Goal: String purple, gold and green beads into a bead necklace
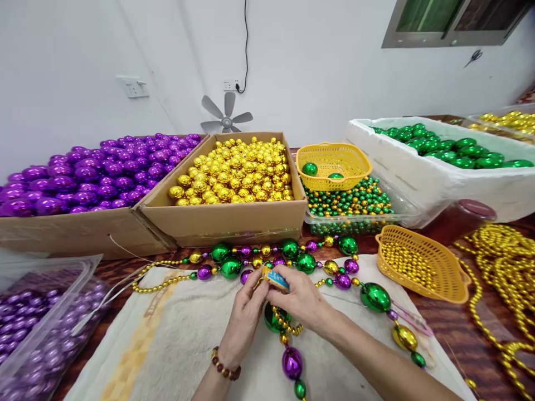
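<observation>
Yellow-blue object in right hand

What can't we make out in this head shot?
- Head view: what the left hand pinches, if anything; its own fingers hide it.
- Head view: print on the blue-and-yellow item at the right hand; too small.
- Head view: full outline of the green bead beneath; both hands cover it.
- Head view: fan's bottom; behind the cardboard box.
- Head view: gold strands' extent; right edge cuts them.

A bead workshop: ahead of the fingers, a brown cardboard box brims with shiny gold balls; to their right, a white foam box holds glossy green ovals.
</observation>
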The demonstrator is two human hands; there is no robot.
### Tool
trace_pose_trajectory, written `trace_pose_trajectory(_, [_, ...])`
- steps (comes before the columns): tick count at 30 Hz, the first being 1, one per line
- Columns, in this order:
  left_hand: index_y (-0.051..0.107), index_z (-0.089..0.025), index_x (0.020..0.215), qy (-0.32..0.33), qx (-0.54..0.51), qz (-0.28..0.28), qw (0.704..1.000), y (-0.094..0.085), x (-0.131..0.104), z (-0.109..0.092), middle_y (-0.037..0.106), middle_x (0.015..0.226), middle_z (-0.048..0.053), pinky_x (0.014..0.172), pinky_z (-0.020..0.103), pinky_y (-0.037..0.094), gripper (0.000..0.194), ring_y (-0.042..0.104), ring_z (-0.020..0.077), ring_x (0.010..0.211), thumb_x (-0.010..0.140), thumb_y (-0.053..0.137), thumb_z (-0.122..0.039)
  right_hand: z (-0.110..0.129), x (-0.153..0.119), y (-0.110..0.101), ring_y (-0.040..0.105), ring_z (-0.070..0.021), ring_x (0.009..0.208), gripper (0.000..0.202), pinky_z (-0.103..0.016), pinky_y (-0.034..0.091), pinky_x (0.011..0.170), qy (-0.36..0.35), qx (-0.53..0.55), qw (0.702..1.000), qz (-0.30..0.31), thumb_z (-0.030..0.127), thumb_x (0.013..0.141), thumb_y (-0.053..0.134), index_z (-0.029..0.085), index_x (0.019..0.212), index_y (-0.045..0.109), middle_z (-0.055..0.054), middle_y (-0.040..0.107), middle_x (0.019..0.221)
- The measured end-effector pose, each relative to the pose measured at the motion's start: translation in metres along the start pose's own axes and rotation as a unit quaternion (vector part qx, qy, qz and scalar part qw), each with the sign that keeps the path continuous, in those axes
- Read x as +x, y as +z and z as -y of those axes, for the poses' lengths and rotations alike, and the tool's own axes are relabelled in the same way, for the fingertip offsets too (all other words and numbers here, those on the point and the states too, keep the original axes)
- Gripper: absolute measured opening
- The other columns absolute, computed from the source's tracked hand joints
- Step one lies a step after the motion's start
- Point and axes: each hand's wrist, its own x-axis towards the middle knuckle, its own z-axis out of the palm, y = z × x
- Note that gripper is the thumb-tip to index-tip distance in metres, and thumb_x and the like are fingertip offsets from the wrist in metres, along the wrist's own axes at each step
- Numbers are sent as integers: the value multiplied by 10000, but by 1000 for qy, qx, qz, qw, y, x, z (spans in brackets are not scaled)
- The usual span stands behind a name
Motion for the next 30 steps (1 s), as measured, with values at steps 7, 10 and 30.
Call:
trace_pose_trajectory(7, [570,-240,1135,22,-49,-42,998,13,16,-12,679,1072,34,688,237,485,352,638,151,825,858,613,-452,-14,12,-40,526,-139,721,151,-227,412,626,-1,62,998,23,342,930,503,204,907,559,24,550,790])
trace_pose_trajectory(10, [583,-219,1056,31,-53,-35,997,16,24,-16,682,958,13,594,209,446,298,611,126,720,872,593,-454,-26,27,-49,514,-130,693,105,-217,422,610,1,90,996,30,285,872,573,198,831,533,37,516,740])
trace_pose_trajectory(30, [599,-191,1009,-17,-83,11,996,-6,48,-31,683,992,33,608,248,537,308,642,147,758,847,629,-452,-37,88,-21,459,-122,463,655,-238,356,456,52,100,993,25,700,906,302,172,639,582,13,507,524])
